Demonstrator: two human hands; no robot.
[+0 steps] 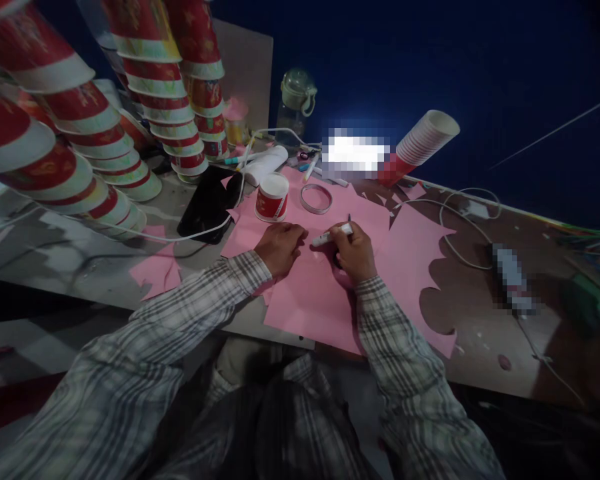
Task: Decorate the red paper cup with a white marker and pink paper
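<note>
My right hand (356,250) is closed around a white marker (333,235), which points left just above pink paper (307,300). A dark curved part shows under that hand, but I cannot make out what it belongs to. My left hand (281,248) rests on the same paper, fingers slightly bent and apart from the marker. Behind the left hand stands a red and white paper cup (272,198). A thin round ring (316,199) lies on the paper, to the right of the cup.
Tall stacks of paper cups (163,87) rise at the left. More stacked cups (425,143) lean at the back right, beside a bright blurred patch. A black phone-like slab (210,205), a cable (467,250), a bottle (293,107) and pink scraps (160,272) surround the paper.
</note>
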